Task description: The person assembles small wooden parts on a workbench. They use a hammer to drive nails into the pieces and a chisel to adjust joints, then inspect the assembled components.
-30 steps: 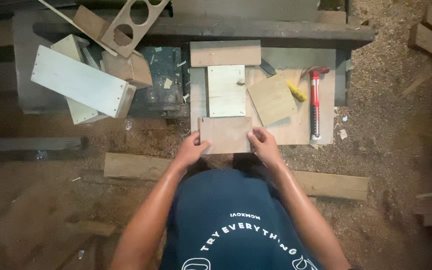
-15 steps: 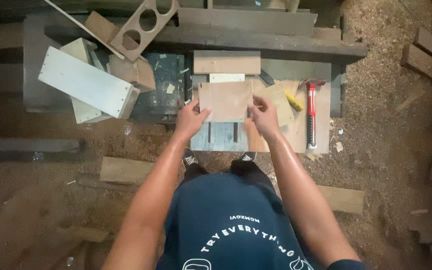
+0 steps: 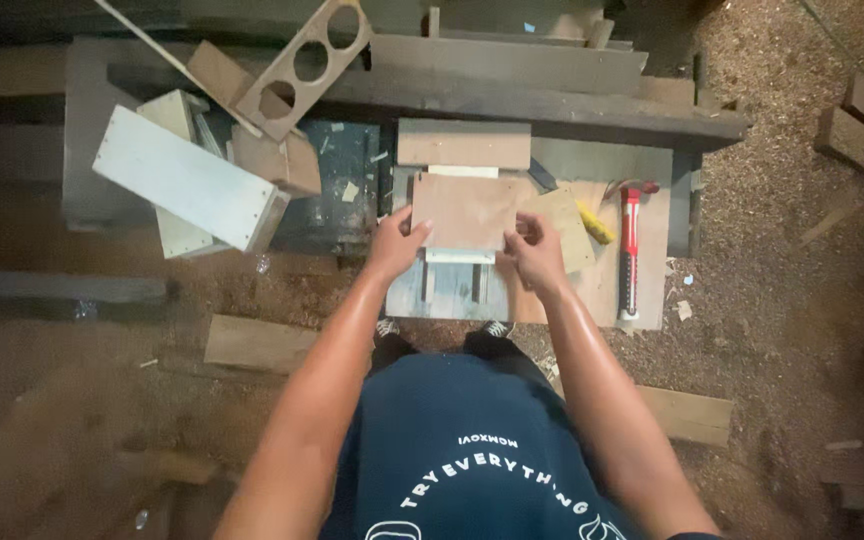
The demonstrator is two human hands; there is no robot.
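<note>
At the far left a long whitish wooden box (image 3: 190,192) lies tilted on the dark workbench (image 3: 92,120), with a brown board cut with three round holes (image 3: 302,65) above it. The left hand (image 3: 395,243) grips the left edge of a flat rectangular brown plywood panel (image 3: 464,211), held over a pale slatted wooden frame (image 3: 452,285) (mostly covered). The right hand (image 3: 535,256) pinches the panel's right edge. Farther right lies a red-handled hammer (image 3: 631,245).
</note>
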